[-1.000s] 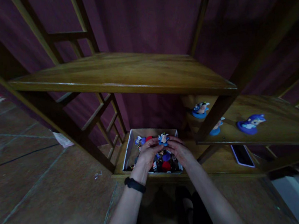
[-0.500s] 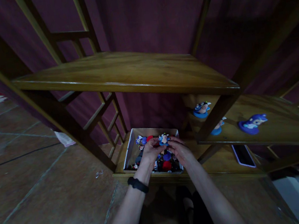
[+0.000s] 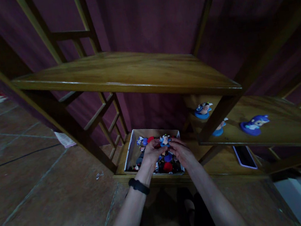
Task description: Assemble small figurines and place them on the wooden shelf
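Note:
An open cardboard box [image 3: 131, 149] full of small coloured figurines sits on the lowest wooden shelf. Both my hands are over it. My left hand [image 3: 151, 153], with a black band on the wrist, and my right hand [image 3: 181, 151] pinch together a small blue figurine [image 3: 165, 140] held just above the heap. Fingers of both hands are curled round it. Red and blue figurines [image 3: 167, 163] lie under my hands.
A wide wooden shelf [image 3: 122, 73] overhangs the box. On the right-hand shelf [image 3: 282, 123] stand three blue figurines [image 3: 253, 124]. A phone [image 3: 244, 156] lies on the bottom board at right. Tiled floor [image 3: 31, 183] spreads to the left, with a paper scrap [image 3: 64, 139].
My hands have hardly moved and keep the blue figurine between them; the view has shifted slightly.

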{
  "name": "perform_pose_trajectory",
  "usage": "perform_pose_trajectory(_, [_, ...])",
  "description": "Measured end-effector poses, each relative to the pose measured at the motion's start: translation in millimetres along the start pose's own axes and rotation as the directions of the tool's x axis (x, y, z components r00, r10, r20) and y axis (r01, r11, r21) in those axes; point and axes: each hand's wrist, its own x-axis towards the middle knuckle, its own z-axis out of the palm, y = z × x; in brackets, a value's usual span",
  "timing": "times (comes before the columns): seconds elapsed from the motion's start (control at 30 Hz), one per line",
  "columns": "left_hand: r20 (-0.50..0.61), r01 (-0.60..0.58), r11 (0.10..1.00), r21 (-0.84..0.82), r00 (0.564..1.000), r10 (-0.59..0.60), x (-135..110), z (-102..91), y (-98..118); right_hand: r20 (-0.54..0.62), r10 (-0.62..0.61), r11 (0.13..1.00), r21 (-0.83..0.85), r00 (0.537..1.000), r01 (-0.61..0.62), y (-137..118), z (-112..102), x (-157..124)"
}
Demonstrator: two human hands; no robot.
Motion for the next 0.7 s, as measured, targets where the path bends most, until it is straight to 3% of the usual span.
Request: perform_pose_trajectory(0.7, [-0.024, -0.082, 0.990, 0.117, 0.996, 0.086, -0.4, 2.5, -0.6, 0.010, 0.028, 0.999, -0.031, 1.000, -0.028, 4.0, -2.5, 3.0])
